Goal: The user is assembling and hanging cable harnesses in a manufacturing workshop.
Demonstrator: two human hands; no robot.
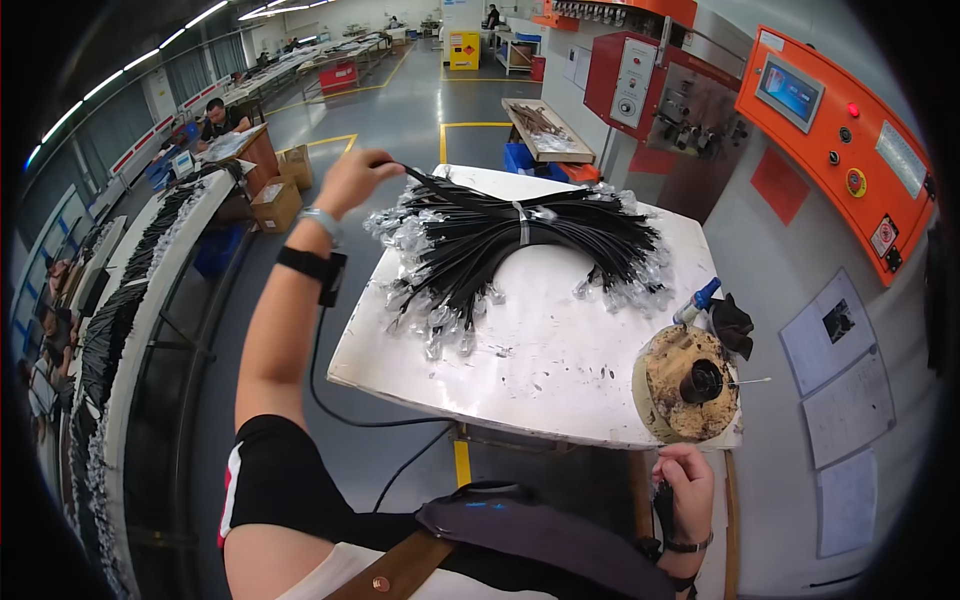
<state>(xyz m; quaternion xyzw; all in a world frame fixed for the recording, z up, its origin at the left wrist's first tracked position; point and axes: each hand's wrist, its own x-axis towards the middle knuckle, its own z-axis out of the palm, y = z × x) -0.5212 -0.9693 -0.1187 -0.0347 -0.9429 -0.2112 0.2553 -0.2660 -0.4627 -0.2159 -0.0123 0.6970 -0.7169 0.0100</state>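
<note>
The left hand (356, 182) pinches a black cable (416, 176) at the bundle (475, 222). The right hand (687, 492) is curled; its content I cannot tell.

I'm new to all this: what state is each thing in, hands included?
Left hand: pinching a black cable
Right hand: fingers curled, grip unclear
Cable bundle: tied at the middle, ends in clear plastic
Table: dark-stained
Blue-topped bottle: tilted
Round base: stained
Machine screen: lit
Red lamp: lit
Ceiling lights: on
</note>
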